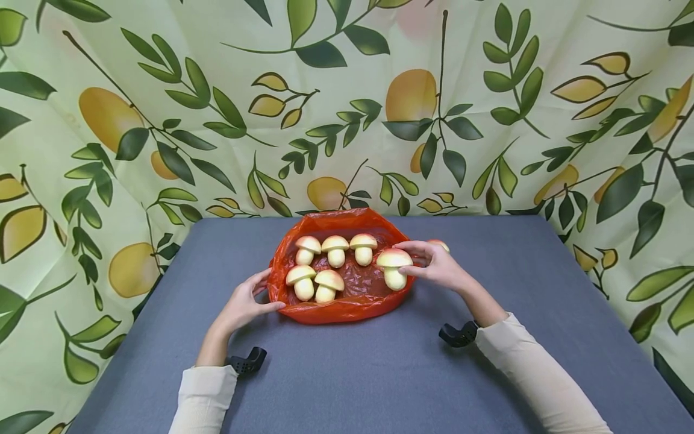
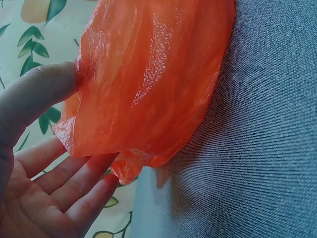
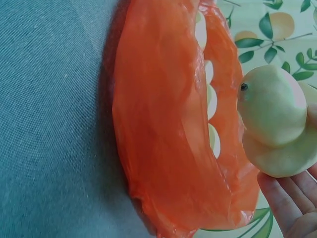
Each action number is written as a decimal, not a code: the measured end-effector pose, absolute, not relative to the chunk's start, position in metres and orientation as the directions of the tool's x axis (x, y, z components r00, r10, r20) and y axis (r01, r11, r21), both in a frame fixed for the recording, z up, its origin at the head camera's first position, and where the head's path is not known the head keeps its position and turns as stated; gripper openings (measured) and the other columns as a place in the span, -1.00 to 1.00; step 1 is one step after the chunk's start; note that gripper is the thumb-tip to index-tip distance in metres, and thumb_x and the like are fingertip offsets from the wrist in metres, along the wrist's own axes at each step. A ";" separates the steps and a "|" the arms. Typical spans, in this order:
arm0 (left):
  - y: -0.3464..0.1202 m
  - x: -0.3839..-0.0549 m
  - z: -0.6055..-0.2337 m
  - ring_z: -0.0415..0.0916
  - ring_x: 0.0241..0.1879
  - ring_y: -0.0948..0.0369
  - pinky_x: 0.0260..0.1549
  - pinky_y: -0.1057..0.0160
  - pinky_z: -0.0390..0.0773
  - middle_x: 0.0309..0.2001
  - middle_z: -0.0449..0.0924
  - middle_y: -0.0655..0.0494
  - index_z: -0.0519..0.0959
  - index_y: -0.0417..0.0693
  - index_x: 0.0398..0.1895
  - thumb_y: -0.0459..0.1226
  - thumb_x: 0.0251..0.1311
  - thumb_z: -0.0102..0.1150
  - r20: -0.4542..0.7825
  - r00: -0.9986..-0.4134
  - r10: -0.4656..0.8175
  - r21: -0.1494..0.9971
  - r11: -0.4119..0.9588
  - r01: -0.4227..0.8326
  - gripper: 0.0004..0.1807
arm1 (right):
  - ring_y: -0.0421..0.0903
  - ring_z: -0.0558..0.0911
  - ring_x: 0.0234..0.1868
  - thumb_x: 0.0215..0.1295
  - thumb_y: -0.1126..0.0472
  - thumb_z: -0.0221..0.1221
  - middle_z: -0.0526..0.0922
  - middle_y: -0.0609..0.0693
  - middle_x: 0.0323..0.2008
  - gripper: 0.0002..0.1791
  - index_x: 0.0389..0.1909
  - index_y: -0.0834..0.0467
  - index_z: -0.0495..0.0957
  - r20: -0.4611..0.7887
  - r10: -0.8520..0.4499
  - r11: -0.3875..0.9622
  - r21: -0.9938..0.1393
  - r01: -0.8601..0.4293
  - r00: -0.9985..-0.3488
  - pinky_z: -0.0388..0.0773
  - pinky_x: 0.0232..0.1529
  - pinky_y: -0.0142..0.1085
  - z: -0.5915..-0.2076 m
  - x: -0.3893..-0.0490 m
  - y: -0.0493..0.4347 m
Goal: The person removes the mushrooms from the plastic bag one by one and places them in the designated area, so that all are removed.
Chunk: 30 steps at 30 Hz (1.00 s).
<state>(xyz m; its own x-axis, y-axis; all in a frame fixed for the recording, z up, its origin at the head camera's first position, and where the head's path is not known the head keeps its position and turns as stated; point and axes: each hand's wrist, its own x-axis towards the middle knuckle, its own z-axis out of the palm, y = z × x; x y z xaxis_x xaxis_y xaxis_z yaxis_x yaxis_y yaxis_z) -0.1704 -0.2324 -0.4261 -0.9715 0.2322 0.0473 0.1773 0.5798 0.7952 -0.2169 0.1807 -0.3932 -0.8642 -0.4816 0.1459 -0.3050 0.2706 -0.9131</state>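
Right hand (image 1: pixel 438 265) pinching toy mushroom (image 1: pixel 395 276) just left of its palm | left hand (image 1: pixel 242 306) gripping red plastic bag (image 1: pixel 343 313) to its right | mushroom probably handling light, firm, smooth; cap (image 1: pixel 393 258) offering best hold | bag likely crumpling

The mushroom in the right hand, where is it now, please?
In the head view, the held mushroom is over the right end of the red bag, right of five other mushrooms.
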 end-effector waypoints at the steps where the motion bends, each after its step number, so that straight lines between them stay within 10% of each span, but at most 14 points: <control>1: -0.232 -0.170 -0.426 0.44 0.21 -0.27 0.24 -0.16 0.44 0.24 0.41 -0.41 0.23 -0.39 0.36 -0.32 -0.03 0.45 0.048 -0.972 0.231 0.796 0.579 0.177 -0.13 | -0.52 0.59 -0.08 0.12 0.40 0.31 0.55 0.41 0.11 -0.44 0.18 0.42 0.43 0.160 -0.485 0.266 -0.909 -0.319 -0.860 0.58 -0.04 -0.61 -0.393 -0.217 0.182; 14: -0.232 -0.170 -0.427 0.44 0.20 -0.27 0.24 -0.16 0.44 0.22 0.43 -0.41 0.24 -0.40 0.35 -0.33 -0.03 0.45 0.054 -0.971 0.234 0.798 0.574 0.182 -0.13 | -0.54 0.58 -0.06 0.11 0.43 0.30 0.45 0.34 0.10 -0.44 0.16 0.49 0.41 0.168 -0.445 0.246 -0.922 -0.300 -0.880 0.54 0.03 -0.65 -0.399 -0.211 0.201; 30: -0.232 -0.170 -0.427 0.44 0.21 -0.27 0.23 -0.16 0.45 0.26 0.40 -0.41 0.24 -0.40 0.35 -0.32 -0.03 0.45 0.043 -0.972 0.232 0.798 0.577 0.173 -0.13 | -0.52 0.60 0.00 0.13 0.43 0.28 0.56 -0.38 0.02 -0.43 0.16 0.53 0.37 0.192 -0.431 0.211 -0.928 -0.306 -0.881 0.57 0.01 -0.63 -0.402 -0.209 0.234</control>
